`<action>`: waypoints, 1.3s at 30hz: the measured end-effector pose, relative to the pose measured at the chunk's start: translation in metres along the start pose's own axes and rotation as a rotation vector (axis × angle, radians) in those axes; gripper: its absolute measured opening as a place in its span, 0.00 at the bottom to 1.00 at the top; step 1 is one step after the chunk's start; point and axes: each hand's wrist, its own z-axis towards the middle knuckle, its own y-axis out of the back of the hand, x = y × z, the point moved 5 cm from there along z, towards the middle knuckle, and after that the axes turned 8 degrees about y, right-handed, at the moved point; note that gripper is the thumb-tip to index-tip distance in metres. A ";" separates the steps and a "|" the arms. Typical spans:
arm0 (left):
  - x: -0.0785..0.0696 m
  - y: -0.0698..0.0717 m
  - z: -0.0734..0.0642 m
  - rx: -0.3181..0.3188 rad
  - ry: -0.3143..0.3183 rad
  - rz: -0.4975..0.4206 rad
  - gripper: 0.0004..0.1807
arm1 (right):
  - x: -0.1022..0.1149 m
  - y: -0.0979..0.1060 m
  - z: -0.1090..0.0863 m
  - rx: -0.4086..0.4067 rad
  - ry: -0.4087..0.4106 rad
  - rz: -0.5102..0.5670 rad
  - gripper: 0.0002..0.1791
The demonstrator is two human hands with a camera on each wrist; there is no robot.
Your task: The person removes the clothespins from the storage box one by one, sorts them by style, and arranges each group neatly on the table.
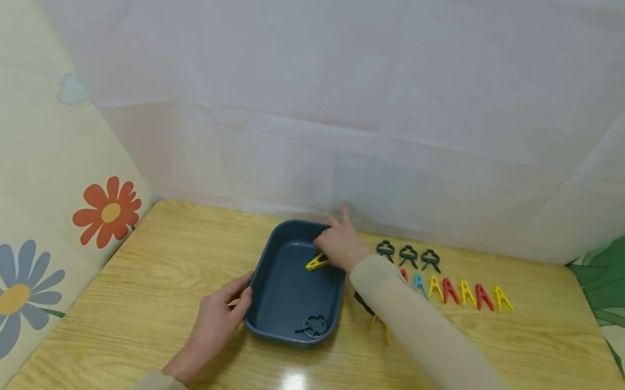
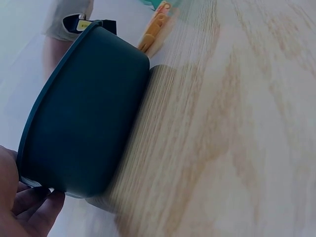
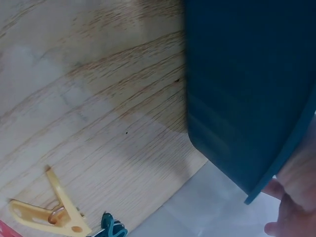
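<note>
A dark blue tray (image 1: 297, 289) sits on the wooden table. At its left wall, my left hand (image 1: 219, 314) holds the rim, and in the left wrist view bent fingers (image 2: 42, 212) touch the underside of that rim. Over the far right corner, my right hand (image 1: 342, 243) pinches a yellow clothespin (image 1: 316, 263) that points down into the tray. One finger of that hand sticks out toward the back. A dark green clover-shaped clip (image 1: 315, 325) lies in the tray's near right corner. The right wrist view shows the tray's outer wall (image 3: 247, 89), with the clothespin hidden.
Right of the tray, dark green clips (image 1: 408, 255) line the back edge. Before them runs a row of red, blue and yellow clothespins (image 1: 466, 292). Another yellow clothespin (image 1: 381, 329) lies partly beneath my right forearm. A white sheet (image 1: 276, 113) hangs behind the table.
</note>
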 end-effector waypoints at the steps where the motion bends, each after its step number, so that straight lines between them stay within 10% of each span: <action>1: 0.000 0.000 0.000 -0.001 -0.002 0.001 0.21 | 0.000 0.000 0.000 -0.002 0.002 0.004 0.10; 22: -0.003 0.000 -0.001 -0.021 0.010 -0.006 0.20 | -0.023 0.022 -0.030 -0.065 -0.015 0.265 0.15; 39: -0.004 -0.001 0.000 -0.043 0.009 -0.021 0.18 | -0.064 0.031 -0.112 -0.198 -0.102 0.424 0.15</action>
